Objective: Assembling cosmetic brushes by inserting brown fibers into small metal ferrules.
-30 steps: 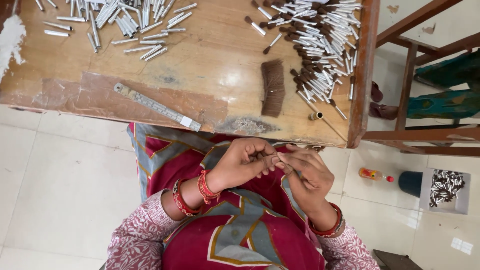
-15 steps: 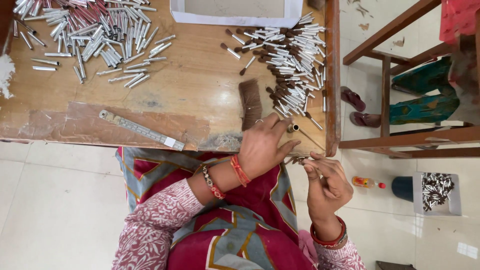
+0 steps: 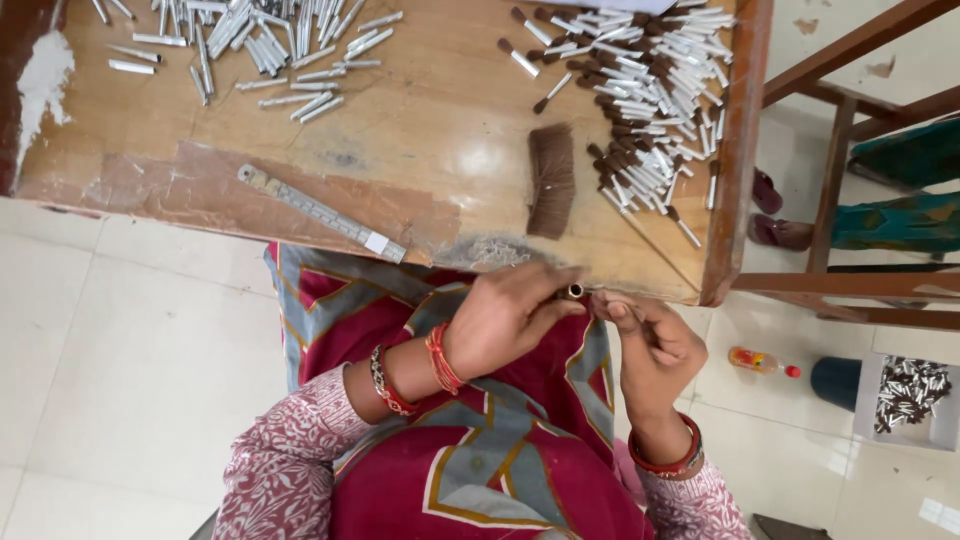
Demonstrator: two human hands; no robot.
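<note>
While both hands meet at frame centre below the worktop (image 3: 420,150) edge, left hand (image 3: 510,315) pinches a small metal tube (image 3: 575,291), right hand (image 3: 650,345) pinches closed against its end: fitting step, next calling for fine alignment.

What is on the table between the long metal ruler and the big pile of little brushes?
In the head view, a flat tuft of brown bristles lies on the wooden table between the metal ruler and the pile of brushes.
</note>
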